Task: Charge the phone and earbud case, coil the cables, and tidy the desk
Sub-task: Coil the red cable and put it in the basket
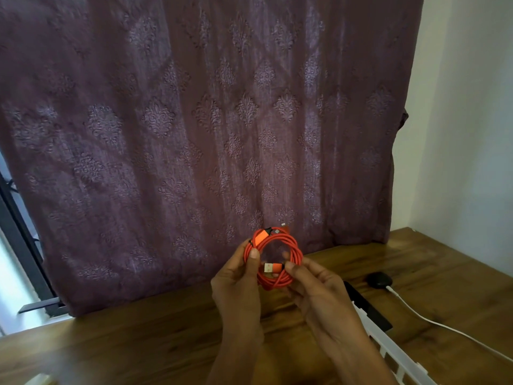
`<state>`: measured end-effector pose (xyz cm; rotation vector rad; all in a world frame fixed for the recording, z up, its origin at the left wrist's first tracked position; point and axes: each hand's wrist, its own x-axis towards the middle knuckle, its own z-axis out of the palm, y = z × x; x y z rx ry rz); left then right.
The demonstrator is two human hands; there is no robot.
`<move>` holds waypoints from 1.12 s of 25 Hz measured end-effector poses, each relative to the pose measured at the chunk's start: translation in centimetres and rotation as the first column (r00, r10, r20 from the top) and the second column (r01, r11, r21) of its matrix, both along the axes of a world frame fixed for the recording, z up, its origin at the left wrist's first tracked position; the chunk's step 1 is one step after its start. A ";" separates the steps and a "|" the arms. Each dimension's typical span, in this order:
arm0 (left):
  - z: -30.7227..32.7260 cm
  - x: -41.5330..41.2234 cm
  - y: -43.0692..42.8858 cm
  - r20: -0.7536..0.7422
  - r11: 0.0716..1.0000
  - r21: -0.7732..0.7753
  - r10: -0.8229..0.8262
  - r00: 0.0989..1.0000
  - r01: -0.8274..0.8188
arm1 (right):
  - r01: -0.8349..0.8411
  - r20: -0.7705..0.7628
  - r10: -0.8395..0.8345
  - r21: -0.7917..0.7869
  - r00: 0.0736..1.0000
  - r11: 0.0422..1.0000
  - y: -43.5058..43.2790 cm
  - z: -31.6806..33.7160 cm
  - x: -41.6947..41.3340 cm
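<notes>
Above the brown wooden desk (166, 329) our left hand (238, 279) curls round one side and our right hand (319, 290) pinches the other side of the orange braided cable (277, 282) wound into a ring, which we judge light, limp and springy, best gripped across all loops.

Orange cable (273, 258) — mauve damask-patterned curtain (194, 120)

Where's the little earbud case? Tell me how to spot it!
Look at the wooden desk, right side, near the white wall. The earbud case is the small rounded black lump there. Unlike the flat black slab beside it, it has a white cable plugged in.
</notes>
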<state>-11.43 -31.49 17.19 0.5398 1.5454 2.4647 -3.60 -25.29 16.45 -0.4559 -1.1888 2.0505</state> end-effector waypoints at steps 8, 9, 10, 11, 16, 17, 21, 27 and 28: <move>0.4 -0.3 -0.2 -0.029 0.980 -0.141 -0.147 0.989 0.141 | -0.070 0.167 0.047 0.137 0.985 0.988 0.3 0.1 1.8; 0.3 -0.2 -0.2 -0.040 0.977 -0.159 -0.152 0.988 0.143 | -0.062 0.160 0.040 0.134 0.986 0.989 0.2 0.0 2.0; 0.2 -0.2 -0.1 -0.046 0.973 -0.176 -0.157 0.987 0.147 | -0.038 0.157 0.017 0.132 0.987 0.990 0.2 0.0 2.2; 0.0 -0.1 0.0 -0.049 0.968 -0.191 -0.172 0.984 0.160 | 0.000 0.159 -0.021 0.130 0.987 0.991 0.2 -0.2 2.3; -1.5 0.3 -0.1 -0.074 0.923 -0.253 -0.319 0.945 0.292 | 0.175 0.190 -0.195 0.119 0.962 0.977 0.6 -1.2 3.5; -1.8 0.5 -0.2 -0.071 0.912 -0.259 -0.346 0.935 0.318 | 0.184 0.211 -0.211 0.140 0.954 0.973 0.9 -1.6 3.9; -3.6 1.8 0.1 -0.003 0.849 -0.299 -0.457 0.889 0.435 | 0.252 0.258 -0.274 0.117 0.926 0.961 2.2 -3.3 6.1; -8.9 3.0 2.7 0.209 0.767 -0.416 -0.442 0.872 0.488 | 0.465 0.363 -0.435 0.005 0.824 0.885 6.4 -6.6 9.0; -9.8 3.3 3.6 0.231 0.746 -0.448 -0.437 0.869 0.494 | 0.484 0.412 -0.444 0.007 0.796 0.875 7.5 -7.6 9.0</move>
